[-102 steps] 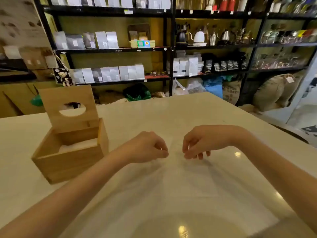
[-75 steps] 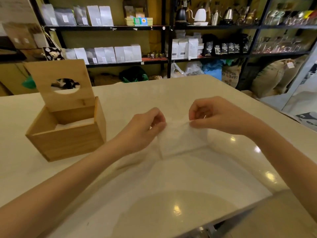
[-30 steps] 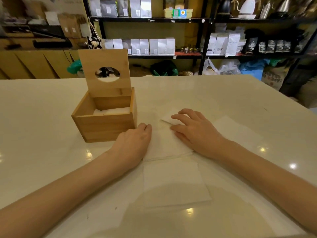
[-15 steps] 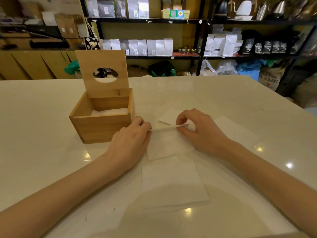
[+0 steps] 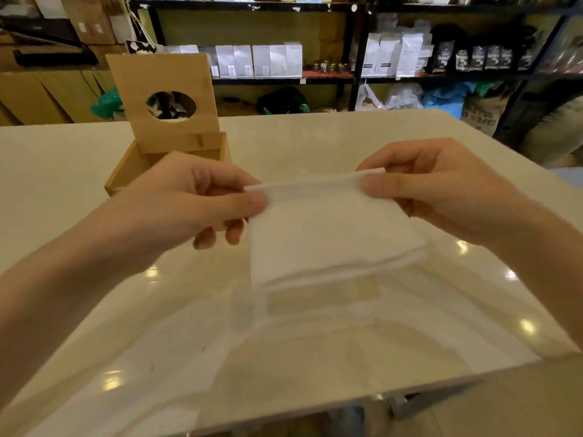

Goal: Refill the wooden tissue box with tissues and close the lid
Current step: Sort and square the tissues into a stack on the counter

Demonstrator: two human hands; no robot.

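- The fingers (image 5: 249,201) of the left hand (image 5: 176,203) pinch the upper left corner of a folded stack of tissues (image 5: 328,228), thumb on the near face, the other fingers curled behind.
- The fingers (image 5: 378,186) of the right hand (image 5: 441,187) pinch the upper right corner the same way.
- The tissues hang between the two hands, held up off the bench (image 5: 315,326), their lower edge sagging above the glossy top.
- The wooden box (image 5: 126,171) stands on the bench behind the left hand, partly hidden by it.
- Its lid (image 5: 164,102) stands upright at the back edge, open, with an oval hole cut through it.
- I cannot tell what is inside the box from here.
- Behind the bench run dark shelves (image 5: 284,80) lined with white and black bags.
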